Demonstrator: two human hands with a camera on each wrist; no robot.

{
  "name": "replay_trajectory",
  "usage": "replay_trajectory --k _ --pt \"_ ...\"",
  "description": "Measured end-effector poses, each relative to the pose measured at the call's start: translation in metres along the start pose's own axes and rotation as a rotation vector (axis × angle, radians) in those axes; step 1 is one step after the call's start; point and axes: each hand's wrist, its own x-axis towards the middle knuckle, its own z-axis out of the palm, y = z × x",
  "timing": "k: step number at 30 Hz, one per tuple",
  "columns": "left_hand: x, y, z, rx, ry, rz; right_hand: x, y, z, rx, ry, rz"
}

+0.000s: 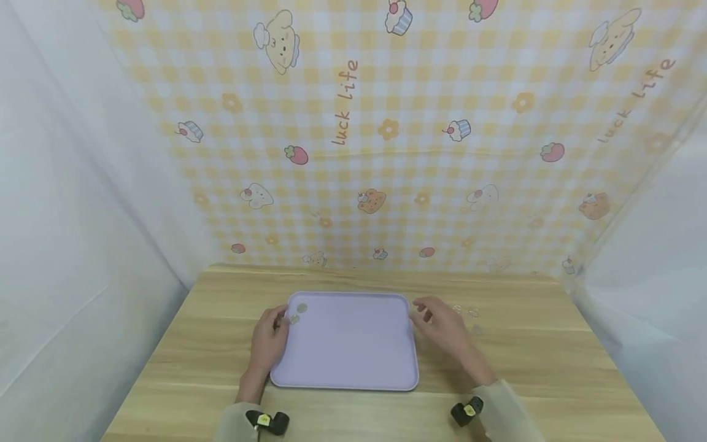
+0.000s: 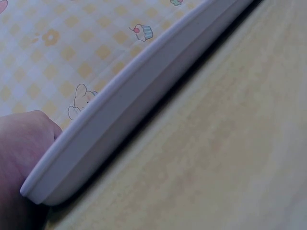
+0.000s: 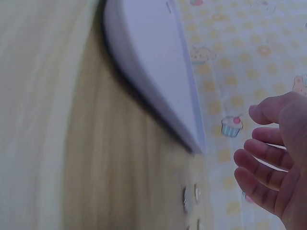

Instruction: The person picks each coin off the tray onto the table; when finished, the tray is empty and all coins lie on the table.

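Note:
A shallow lavender tray (image 1: 348, 341) lies on the wooden table. My left hand (image 1: 269, 337) holds it by the left rim; in the left wrist view that hand (image 2: 26, 139) shows at the end of the tray's side wall (image 2: 120, 105). Two small round coin-like discs, one greenish (image 1: 302, 307) and one paler (image 1: 295, 319), lie in the tray's far left corner. By the far right corner is my right hand (image 1: 440, 322). Its fingers bend loosely around nothing in the right wrist view, where the hand (image 3: 273, 153) is apart from the tray (image 3: 158, 62).
Several more discs lie on the table just right of my right hand, among them a pale ring-like one (image 1: 474, 312) and a greyish one (image 1: 477, 329). A yellow checked cloth (image 1: 386, 166) hangs behind the table (image 1: 513, 356), with white sheets (image 1: 72, 215) at both sides.

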Motion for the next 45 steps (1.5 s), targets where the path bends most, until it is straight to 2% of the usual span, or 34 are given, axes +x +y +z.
replay_trajectory --k 5,10,13,16,21,35,40,45 --pt "-0.001 0.000 0.003 -0.004 0.007 -0.005 0.014 -0.023 0.012 0.016 0.003 -0.019" --pt "0.000 0.002 0.007 -0.016 -0.017 -0.007 0.020 -0.044 0.021 0.054 0.014 -0.026" --pt "0.001 0.002 0.006 -0.014 0.003 -0.007 0.025 -0.055 0.028 0.070 0.009 -0.054" --pt "0.003 0.002 0.003 -0.004 0.027 0.003 0.032 -0.065 0.035 0.095 0.011 -0.090" --pt "0.006 0.003 0.003 -0.006 0.008 0.034 0.041 -0.078 0.042 0.106 0.024 -0.121" --pt "0.000 -0.003 -0.004 -0.010 0.024 0.023 0.058 -0.111 0.071 0.139 -0.103 -0.106" --pt "0.000 -0.004 -0.003 -0.020 0.027 0.019 0.057 -0.117 0.083 0.144 -0.137 -0.129" --pt "0.001 0.000 -0.003 -0.020 0.036 0.045 0.054 -0.119 0.090 0.140 -0.139 -0.128"
